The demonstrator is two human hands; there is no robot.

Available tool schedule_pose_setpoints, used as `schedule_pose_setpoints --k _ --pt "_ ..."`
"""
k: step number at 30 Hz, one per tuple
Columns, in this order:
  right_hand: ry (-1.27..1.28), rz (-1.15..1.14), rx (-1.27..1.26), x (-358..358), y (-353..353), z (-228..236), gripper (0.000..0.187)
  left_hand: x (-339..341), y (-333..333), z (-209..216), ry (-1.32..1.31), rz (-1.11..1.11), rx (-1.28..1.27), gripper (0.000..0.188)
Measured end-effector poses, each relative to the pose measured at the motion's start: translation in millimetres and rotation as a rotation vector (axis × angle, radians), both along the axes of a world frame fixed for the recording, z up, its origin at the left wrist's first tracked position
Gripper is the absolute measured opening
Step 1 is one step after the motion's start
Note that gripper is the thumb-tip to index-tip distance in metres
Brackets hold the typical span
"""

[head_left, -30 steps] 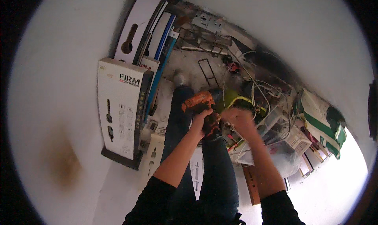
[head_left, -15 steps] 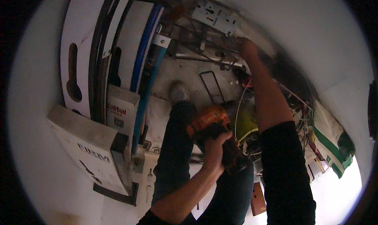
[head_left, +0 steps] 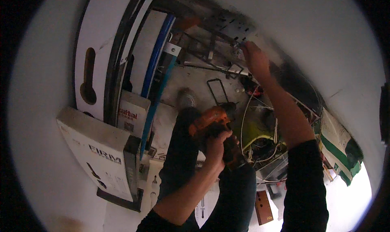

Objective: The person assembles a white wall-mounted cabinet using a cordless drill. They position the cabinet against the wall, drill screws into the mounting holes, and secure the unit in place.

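My left hand (head_left: 215, 148) is wrapped round the grip of an orange and black cordless drill (head_left: 211, 117), held above my legs. The drill's dark front end points away toward the upper right. Beyond it, my right arm reaches to the far wall. My right hand (head_left: 255, 57) is closed, fingertips together, beside the lower right corner of a metal plate with slots and holes (head_left: 231, 25). Something small and shiny shows at those fingertips, too blurred to name. The plate looks dim and partly smeared.
Long white boxes (head_left: 95, 61) and a blue-edged panel (head_left: 160, 55) lean at the left, with a white carton (head_left: 97, 150) in front. A dark metal loop handle (head_left: 218, 92) stands on the floor. At the right are a yellow-green bag (head_left: 258, 130), loose cables and a green-and-white sack (head_left: 339, 146).
My view has shifted slightly, so most things sit lower and further right. My right hand stays at the plate's corner, its fingers now more visible. The drill stays in my left hand.
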State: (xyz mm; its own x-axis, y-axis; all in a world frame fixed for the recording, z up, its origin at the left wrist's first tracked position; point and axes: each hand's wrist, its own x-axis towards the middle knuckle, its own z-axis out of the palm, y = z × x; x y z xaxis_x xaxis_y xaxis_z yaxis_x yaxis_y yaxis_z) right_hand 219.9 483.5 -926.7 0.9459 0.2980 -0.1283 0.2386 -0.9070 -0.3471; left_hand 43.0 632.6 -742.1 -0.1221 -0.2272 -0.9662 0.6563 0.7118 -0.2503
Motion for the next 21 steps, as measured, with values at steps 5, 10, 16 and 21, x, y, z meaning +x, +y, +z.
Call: schedule_pose_setpoints --k 5,10,16,21 --pt "0.555 -0.484 0.507 -1 -20 88 0.024 -9 2 -10 -0.055 -0.057 -0.074 0.019" --pt "0.69 -0.914 1.171 -107 -45 254 0.031 -50 20 4 -0.116 -0.227 -0.054 0.027" --pt "0.581 -1.218 1.417 -214 -66 429 0.026 -78 48 131 -0.187 -0.421 0.048 0.025" --pt "0.355 -1.375 1.731 -270 -86 546 0.023 -81 70 217 -0.343 -0.666 0.085 0.025"
